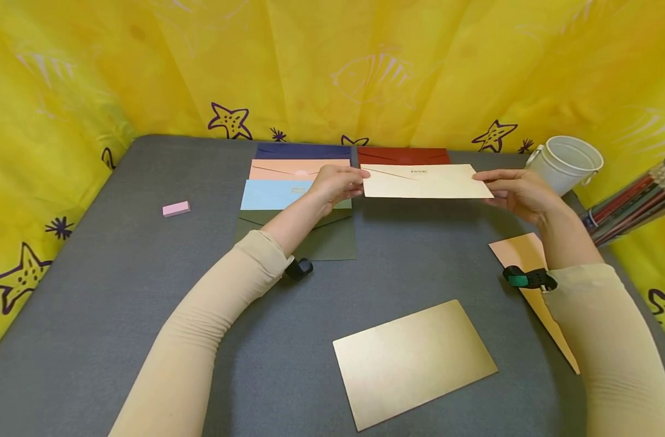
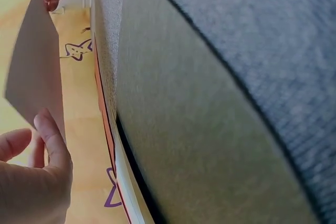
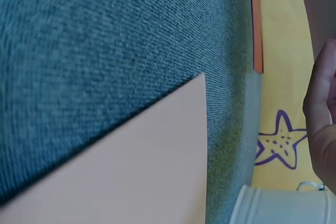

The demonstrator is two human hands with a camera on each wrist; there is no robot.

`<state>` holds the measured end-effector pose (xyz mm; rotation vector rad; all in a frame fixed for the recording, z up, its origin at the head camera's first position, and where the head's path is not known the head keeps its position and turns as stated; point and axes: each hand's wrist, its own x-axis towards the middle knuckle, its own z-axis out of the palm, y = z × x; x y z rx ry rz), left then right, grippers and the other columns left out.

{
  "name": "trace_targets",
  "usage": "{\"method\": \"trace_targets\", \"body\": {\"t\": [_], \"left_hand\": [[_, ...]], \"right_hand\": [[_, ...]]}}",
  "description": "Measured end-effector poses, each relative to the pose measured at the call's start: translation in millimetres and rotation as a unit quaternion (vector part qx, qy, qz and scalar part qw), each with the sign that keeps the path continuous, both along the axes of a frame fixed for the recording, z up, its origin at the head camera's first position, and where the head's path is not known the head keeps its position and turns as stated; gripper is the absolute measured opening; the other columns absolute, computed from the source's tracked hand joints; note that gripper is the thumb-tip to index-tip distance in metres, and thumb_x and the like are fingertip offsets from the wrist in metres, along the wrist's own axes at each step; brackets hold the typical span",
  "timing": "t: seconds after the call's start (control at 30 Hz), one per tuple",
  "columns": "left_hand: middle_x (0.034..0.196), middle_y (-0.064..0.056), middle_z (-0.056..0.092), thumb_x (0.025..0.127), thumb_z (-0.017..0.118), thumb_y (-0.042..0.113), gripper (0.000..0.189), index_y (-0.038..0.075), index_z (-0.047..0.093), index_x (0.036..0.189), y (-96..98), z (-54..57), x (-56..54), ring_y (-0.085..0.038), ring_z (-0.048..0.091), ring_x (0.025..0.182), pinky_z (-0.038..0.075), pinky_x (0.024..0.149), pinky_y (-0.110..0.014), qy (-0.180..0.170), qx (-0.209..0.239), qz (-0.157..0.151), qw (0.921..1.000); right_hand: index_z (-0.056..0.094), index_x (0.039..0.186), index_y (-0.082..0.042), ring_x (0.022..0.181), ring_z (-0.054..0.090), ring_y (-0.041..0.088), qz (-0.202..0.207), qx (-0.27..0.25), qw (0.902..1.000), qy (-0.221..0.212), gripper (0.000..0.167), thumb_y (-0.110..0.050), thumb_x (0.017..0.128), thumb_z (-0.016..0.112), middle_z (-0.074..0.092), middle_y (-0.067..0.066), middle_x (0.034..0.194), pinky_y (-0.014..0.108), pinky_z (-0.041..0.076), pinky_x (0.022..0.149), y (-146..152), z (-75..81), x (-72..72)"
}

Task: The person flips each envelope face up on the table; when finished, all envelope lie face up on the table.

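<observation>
A cream envelope point(image 1: 425, 187) is held above the table in the head view, its shadow falling on the cloth below. My left hand point(image 1: 334, 187) pinches its left edge between thumb and fingers, while my right hand point(image 1: 520, 191) pinches the right edge. Just behind it lies a red envelope point(image 1: 403, 156). Overlapping in a column to the left are a navy envelope point(image 1: 302, 150), a peach envelope point(image 1: 272, 167), a light blue envelope point(image 1: 266, 194) and a dark green envelope point(image 1: 329, 243); my left hand and forearm partly cover them. In the left wrist view, the cream envelope's underside point(image 2: 37, 66) shows.
A gold envelope point(image 1: 414, 364) lies near the front. An orange-tan envelope point(image 1: 520, 250) is partly under my right forearm. At the right stand a white bucket point(image 1: 567, 161) and a clear container of pencils point(image 1: 633, 200). A pink eraser point(image 1: 176, 209) lies left; yellow curtain point(image 1: 310, 60) surrounds the table.
</observation>
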<state>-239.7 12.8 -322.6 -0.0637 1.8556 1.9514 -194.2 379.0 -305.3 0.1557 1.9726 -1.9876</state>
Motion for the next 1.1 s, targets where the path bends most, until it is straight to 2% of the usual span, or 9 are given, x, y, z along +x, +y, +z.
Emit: {"method": "trace_targets", "body": {"t": [0.2,0.33,0.43,0.5,0.6,0.67,0.8,0.97,1.1], "left_hand": [[0.138,-0.015,0.058,0.088,0.062,-0.008,0.038,-0.002,0.064,0.126,0.1,-2.1,-2.1,-0.009,0.061,0.071,0.054,0.103,-0.04,0.002,-0.019,-0.002,0.9998],[0.146,-0.014,0.052,0.086,0.062,-0.012,0.047,-0.001,0.06,0.132,2.3,-4.7,-3.2,-0.02,0.066,0.098,0.054,0.103,-0.038,0.005,-0.026,-0.003,0.9996],[0.146,-0.017,0.053,0.086,0.061,-0.014,0.057,0.001,0.051,0.14,4.6,-5.6,-4.4,-0.03,0.061,0.121,0.053,0.104,-0.039,0.013,-0.035,-0.003,0.9993],[0.143,-0.02,0.054,0.086,0.061,-0.014,0.06,0.001,0.047,0.143,6.4,-6.5,-5.7,-0.032,0.059,0.126,0.053,0.104,-0.039,0.021,-0.042,0.0,0.9989],[0.139,-0.022,0.057,0.087,0.062,-0.011,0.055,-0.003,0.049,0.14,9.8,-8.5,-8.7,-0.029,0.063,0.119,0.054,0.102,-0.035,0.032,-0.064,0.007,0.9974],[0.135,-0.022,0.06,0.086,0.062,-0.01,0.047,-0.005,0.055,0.133,12.1,-9.7,-10.0,-0.024,0.065,0.107,0.056,0.099,-0.033,0.04,-0.081,0.013,0.9958],[0.128,-0.02,0.064,0.085,0.063,-0.006,0.039,-0.004,0.064,0.124,15.8,-11.8,-12.7,-0.018,0.063,0.09,0.057,0.092,-0.029,0.057,-0.123,0.019,0.9906],[0.122,-0.017,0.064,0.079,0.064,-0.005,0.035,-0.004,0.069,0.114,18.4,-18.7,-19.1,-0.02,0.067,0.093,0.059,0.083,-0.026,0.072,-0.161,0.021,0.984],[0.127,-0.017,0.061,0.082,0.064,-0.003,0.036,-0.005,0.066,0.117,17.9,-19.6,-19.4,-0.025,0.066,0.105,0.057,0.089,-0.029,0.062,-0.166,0.005,0.9842]], "right_hand": [[0.077,0.104,-0.018,0.078,0.064,0.005,0.0,0.031,0.9995,-0.011,0.028,-0.002,0.098,0.056,0.073,-0.013,0.103,0.018,0.057,0.072,-3,-2.3,-3.8],[0.075,0.108,-0.02,0.083,0.063,0.005,-0.001,0.04,0.9991,-0.013,0.029,0.0,0.096,0.058,0.07,-0.013,0.104,0.017,0.057,0.075,-5,-5.5,-5.3],[0.07,0.115,-0.023,0.086,0.064,0.005,-0.009,0.045,0.9989,-0.01,0.032,0.0,0.095,0.06,0.067,-0.012,0.102,0.017,0.057,0.077,-7,-8.0,-6.7],[0.067,0.115,-0.025,0.086,0.065,0.005,-0.021,0.041,0.9989,-0.014,0.032,-0.001,0.094,0.061,0.065,-0.01,0.098,0.017,0.057,0.077,-8,-9.8,-8.5],[0.067,0.108,-0.025,0.083,0.069,0.005,-0.041,0.031,0.9983,-0.026,0.028,-0.002,0.093,0.063,0.068,-0.01,0.092,0.017,0.057,0.076,-9,-12.0,-11.6],[0.07,0.1,-0.025,0.081,0.07,0.004,-0.05,0.029,0.9978,-0.034,0.024,-0.002,0.093,0.064,0.07,-0.01,0.089,0.016,0.057,0.075,-10,-13.2,-13.0],[0.074,0.089,-0.026,0.081,0.07,0.001,-0.056,0.05,0.9962,-0.043,0.022,-0.006,0.092,0.067,0.072,-0.014,0.087,0.014,0.058,0.074,-12,-14.1,-14.5],[0.073,0.087,-0.029,0.08,0.069,-0.001,-0.055,0.088,0.9934,-0.05,0.02,-0.01,0.092,0.068,0.071,-0.017,0.085,0.013,0.058,0.074,-16,-15.0,-17.2],[0.072,0.084,-0.031,0.077,0.068,-0.001,-0.049,0.1,0.9922,-0.056,0.027,-0.006,0.092,0.067,0.071,-0.018,0.082,0.013,0.058,0.073,-19,-17.3,-20.3]]}}
